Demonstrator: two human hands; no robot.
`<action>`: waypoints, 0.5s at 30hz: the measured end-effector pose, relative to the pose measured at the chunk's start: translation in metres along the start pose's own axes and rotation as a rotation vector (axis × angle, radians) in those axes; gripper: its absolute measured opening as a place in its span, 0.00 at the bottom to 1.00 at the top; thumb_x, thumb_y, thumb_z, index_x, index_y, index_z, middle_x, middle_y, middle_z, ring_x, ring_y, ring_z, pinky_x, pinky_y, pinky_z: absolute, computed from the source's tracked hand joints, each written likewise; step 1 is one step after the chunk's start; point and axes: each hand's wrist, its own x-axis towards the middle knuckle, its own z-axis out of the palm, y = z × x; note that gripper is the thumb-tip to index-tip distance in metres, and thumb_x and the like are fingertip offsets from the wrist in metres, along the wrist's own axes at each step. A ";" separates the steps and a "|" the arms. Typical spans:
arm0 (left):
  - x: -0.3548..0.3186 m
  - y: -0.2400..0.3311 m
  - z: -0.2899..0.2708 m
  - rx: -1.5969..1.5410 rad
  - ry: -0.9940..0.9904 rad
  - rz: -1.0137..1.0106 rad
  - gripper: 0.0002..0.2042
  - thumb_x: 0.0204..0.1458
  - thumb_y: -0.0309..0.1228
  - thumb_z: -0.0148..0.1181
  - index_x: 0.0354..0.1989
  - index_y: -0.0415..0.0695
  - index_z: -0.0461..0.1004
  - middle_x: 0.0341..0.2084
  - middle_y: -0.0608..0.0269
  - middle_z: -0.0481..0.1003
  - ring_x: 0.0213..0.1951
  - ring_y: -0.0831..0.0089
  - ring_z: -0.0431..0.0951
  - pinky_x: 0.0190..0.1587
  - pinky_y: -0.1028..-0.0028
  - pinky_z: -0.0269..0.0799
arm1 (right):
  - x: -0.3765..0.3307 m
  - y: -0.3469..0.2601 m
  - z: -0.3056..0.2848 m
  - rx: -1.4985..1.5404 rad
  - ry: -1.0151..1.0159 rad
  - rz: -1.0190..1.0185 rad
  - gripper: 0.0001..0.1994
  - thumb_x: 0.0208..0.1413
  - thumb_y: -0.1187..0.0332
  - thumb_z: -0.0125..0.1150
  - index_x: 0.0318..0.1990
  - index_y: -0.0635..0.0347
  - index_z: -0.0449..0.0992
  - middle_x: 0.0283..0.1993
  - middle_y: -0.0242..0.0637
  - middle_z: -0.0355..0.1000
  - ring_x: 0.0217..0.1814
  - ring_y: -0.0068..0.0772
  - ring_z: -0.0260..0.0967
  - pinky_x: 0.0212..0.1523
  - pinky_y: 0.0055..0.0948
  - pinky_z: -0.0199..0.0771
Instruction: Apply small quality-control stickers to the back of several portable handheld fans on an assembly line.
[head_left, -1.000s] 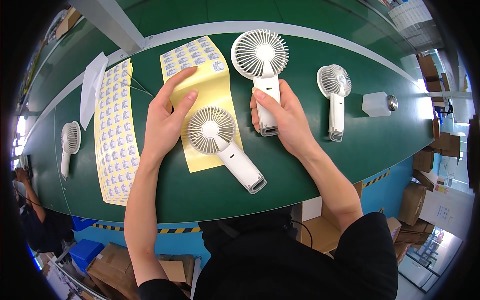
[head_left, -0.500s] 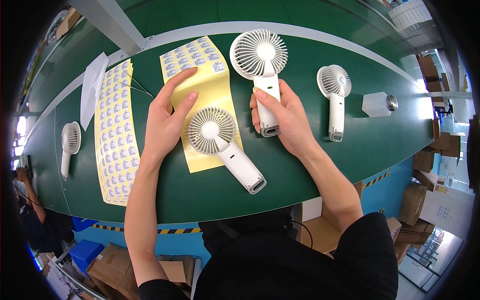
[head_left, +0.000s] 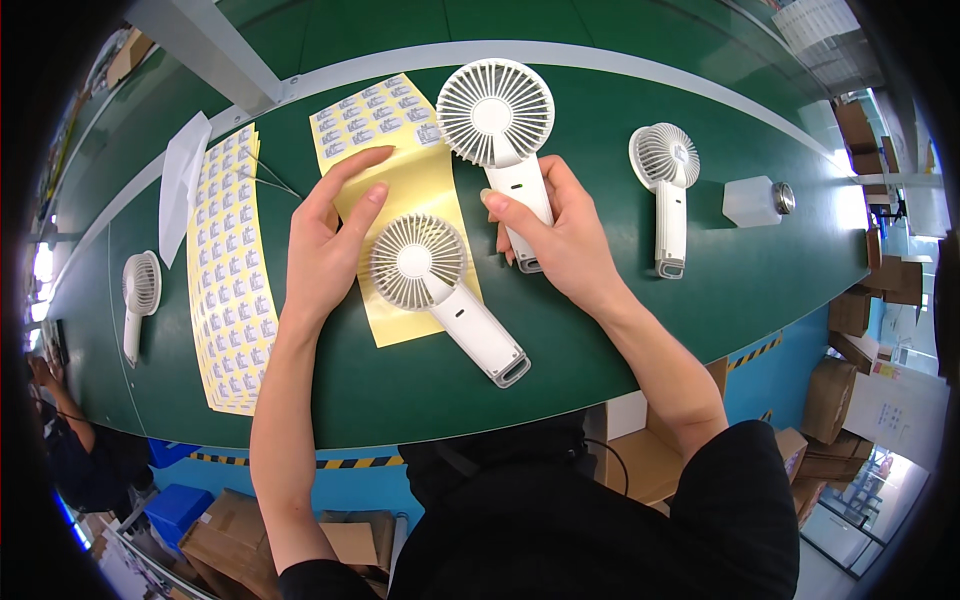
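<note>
Tabletop point(head_left: 570, 355), green and broad, carries everything; taking the lying fan point(head_left: 437, 288) as the clock's centre, a long label sheet point(head_left: 232, 290) spreads at nine o'clock, and a yellow-backed sheet point(head_left: 427, 190) runs out from beneath that fan's head toward eleven. The held fan point(head_left: 497, 128) is at one o'clock, its handle clasped by the right hand point(head_left: 562, 235), thumb across the front, fingers wrapping behind. The left hand point(head_left: 328, 240) sits at ten o'clock, thumb and forefinger spread, with nothing visible between them. A good hold leaves the grille untouched and the handle's slot uncovered; the left hand should be light enough not to crease the sheet. Much of the right fingers and the held fan's far side are hidden; whether the left fingers touch the yellow-backed sheet, I cannot tell, and the label print is too small to read.
</note>
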 end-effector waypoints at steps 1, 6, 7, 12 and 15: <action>0.000 0.000 0.000 -0.024 0.005 -0.010 0.15 0.63 0.27 0.57 0.57 0.39 0.74 0.55 0.60 0.76 0.53 0.77 0.74 0.57 0.76 0.68 | 0.000 0.000 0.000 -0.024 0.006 -0.014 0.17 0.61 0.64 0.66 0.47 0.64 0.64 0.35 0.33 0.73 0.28 0.16 0.70 0.26 0.20 0.71; 0.000 -0.002 0.001 -0.045 -0.016 -0.026 0.14 0.63 0.29 0.57 0.55 0.39 0.76 0.51 0.61 0.78 0.51 0.78 0.75 0.55 0.77 0.68 | -0.001 0.002 0.002 -0.140 0.056 -0.065 0.18 0.59 0.66 0.68 0.46 0.64 0.65 0.37 0.36 0.75 0.31 0.19 0.73 0.30 0.22 0.74; 0.000 -0.002 0.001 -0.056 -0.011 -0.028 0.13 0.63 0.29 0.57 0.54 0.38 0.77 0.50 0.62 0.78 0.49 0.78 0.75 0.55 0.77 0.69 | -0.002 0.001 0.003 -0.194 0.077 -0.080 0.18 0.58 0.66 0.68 0.45 0.65 0.65 0.38 0.38 0.76 0.33 0.21 0.74 0.32 0.23 0.75; 0.000 -0.004 0.000 -0.048 -0.027 -0.034 0.13 0.63 0.30 0.57 0.53 0.39 0.77 0.48 0.63 0.79 0.47 0.79 0.75 0.53 0.77 0.69 | -0.002 0.009 0.002 -0.322 0.105 -0.218 0.18 0.57 0.67 0.69 0.45 0.66 0.65 0.39 0.43 0.78 0.36 0.27 0.77 0.36 0.28 0.77; -0.001 -0.004 0.000 -0.006 -0.027 -0.014 0.13 0.64 0.32 0.57 0.52 0.39 0.78 0.47 0.62 0.79 0.47 0.78 0.75 0.53 0.77 0.68 | -0.005 0.008 0.006 -0.331 0.105 -0.241 0.18 0.57 0.67 0.69 0.45 0.66 0.65 0.38 0.43 0.78 0.37 0.29 0.78 0.37 0.29 0.78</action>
